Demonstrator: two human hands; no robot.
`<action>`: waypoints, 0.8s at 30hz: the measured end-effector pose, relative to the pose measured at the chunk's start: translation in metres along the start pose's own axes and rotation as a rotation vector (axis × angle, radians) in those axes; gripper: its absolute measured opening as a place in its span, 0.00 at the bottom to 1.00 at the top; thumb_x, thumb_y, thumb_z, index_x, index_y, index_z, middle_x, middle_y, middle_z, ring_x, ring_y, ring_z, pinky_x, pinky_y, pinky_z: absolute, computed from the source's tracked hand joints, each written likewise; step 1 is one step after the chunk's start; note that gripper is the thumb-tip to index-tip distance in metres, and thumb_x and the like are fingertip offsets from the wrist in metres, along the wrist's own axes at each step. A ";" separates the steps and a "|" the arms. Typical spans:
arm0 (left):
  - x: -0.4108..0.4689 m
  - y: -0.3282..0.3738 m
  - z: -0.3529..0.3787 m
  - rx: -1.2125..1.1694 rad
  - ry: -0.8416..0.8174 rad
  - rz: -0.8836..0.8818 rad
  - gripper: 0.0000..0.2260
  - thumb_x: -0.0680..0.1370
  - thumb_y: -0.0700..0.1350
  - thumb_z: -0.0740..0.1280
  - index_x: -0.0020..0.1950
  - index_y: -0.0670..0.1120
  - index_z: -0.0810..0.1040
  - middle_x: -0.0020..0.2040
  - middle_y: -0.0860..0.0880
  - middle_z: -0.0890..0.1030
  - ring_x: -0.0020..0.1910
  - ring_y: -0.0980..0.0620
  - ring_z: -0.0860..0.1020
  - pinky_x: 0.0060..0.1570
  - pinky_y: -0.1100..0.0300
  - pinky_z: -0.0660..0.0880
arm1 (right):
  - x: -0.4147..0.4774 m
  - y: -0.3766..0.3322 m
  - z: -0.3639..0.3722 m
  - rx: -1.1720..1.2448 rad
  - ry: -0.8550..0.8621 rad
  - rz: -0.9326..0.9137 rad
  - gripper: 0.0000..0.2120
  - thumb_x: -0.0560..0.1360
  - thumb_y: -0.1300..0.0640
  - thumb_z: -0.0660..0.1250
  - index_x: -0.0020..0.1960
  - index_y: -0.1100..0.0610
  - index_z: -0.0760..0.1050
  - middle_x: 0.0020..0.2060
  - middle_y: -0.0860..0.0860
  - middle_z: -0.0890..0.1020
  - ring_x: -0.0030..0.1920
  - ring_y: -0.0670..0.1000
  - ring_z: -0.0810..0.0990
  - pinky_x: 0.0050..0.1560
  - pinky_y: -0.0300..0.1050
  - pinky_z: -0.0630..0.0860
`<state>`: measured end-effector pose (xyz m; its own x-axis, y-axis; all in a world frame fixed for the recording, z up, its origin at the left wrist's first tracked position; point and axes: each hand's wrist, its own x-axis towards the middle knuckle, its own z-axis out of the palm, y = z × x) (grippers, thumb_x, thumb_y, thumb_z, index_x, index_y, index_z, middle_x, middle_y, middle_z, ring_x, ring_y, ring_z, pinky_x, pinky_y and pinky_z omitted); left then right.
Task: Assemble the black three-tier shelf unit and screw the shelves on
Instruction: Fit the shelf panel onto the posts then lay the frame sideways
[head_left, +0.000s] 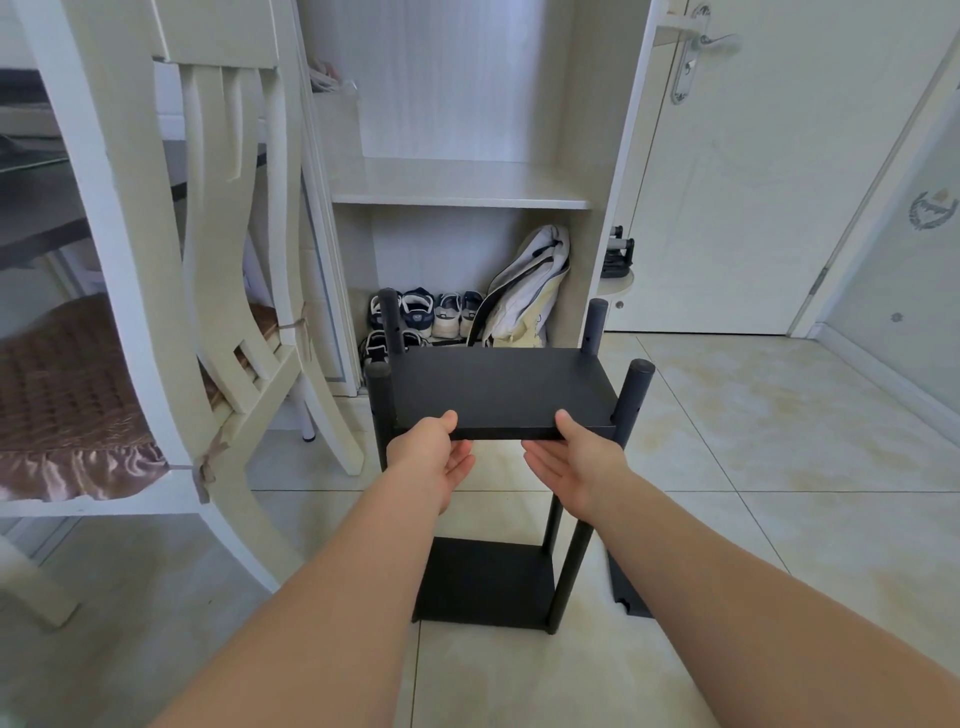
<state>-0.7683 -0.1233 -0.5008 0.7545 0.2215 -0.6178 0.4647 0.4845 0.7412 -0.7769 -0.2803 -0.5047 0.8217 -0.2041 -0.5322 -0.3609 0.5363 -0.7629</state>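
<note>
The left hand and the right hand each pinch the near edge of the upper shelf, thumbs on top and fingers beneath. This shelf sits level between four black posts, whose tops stand above it. Directly below it is a lower shelf, low by the pale tiled floor. Left of the upper shelf stands a cream chair. Behind it is an open cabinet holding shoes and a bag. To its right is a white door.
</note>
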 end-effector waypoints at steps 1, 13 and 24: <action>0.002 -0.005 0.000 0.002 0.022 -0.010 0.11 0.78 0.42 0.71 0.58 0.42 0.75 0.51 0.42 0.82 0.47 0.49 0.83 0.45 0.54 0.82 | 0.003 0.004 -0.001 -0.012 0.018 0.010 0.13 0.81 0.56 0.68 0.62 0.61 0.73 0.48 0.61 0.85 0.46 0.57 0.87 0.42 0.49 0.84; 0.046 -0.058 -0.009 -0.025 0.265 -0.086 0.16 0.75 0.44 0.75 0.59 0.42 0.74 0.46 0.44 0.81 0.41 0.50 0.82 0.48 0.55 0.82 | 0.041 0.072 -0.018 0.040 0.165 0.069 0.13 0.82 0.61 0.66 0.63 0.66 0.72 0.47 0.63 0.83 0.45 0.58 0.85 0.43 0.49 0.82; 0.078 -0.128 -0.034 -0.146 0.364 -0.128 0.13 0.75 0.43 0.74 0.41 0.46 0.70 0.42 0.45 0.81 0.34 0.52 0.82 0.30 0.61 0.78 | 0.067 0.119 -0.042 -0.068 0.242 0.119 0.09 0.81 0.60 0.67 0.58 0.63 0.74 0.45 0.60 0.85 0.41 0.56 0.86 0.48 0.50 0.84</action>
<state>-0.7847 -0.1394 -0.6522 0.4695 0.4239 -0.7745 0.4538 0.6366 0.6235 -0.7835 -0.2644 -0.6468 0.6454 -0.3373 -0.6853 -0.4836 0.5140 -0.7085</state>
